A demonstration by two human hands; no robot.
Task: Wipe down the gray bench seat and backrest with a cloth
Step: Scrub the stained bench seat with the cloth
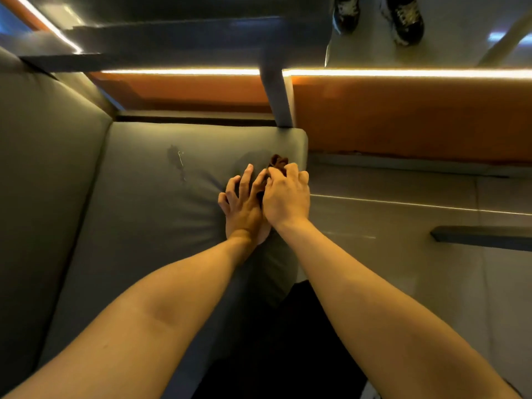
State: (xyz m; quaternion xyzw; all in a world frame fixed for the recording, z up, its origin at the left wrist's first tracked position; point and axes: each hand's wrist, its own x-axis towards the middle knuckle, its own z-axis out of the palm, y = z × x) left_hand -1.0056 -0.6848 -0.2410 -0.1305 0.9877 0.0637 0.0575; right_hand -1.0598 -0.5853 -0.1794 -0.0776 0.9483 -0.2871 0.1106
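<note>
Backrest [43, 174] on the left, then the gray seat [138, 226] with a wet streak [177, 161]. Left hand [240, 208] presses down, fingers spread wide; right hand [286, 198] bunches a dark cloth [277, 162] near the seat's far right corner.

A gray table leg [277, 96] stands upright past the far end of the cushion, under a dark tabletop [184, 38] that spans the upper left. Behind the leg runs an orange panel [403, 116], with a lit strip [403, 72] glowing along its top edge. Two dark shoes [377, 15] with pale markings stand on the floor [388, 254] at the top right. A dark bar [480, 240] juts in from the right edge over pale tiles.
</note>
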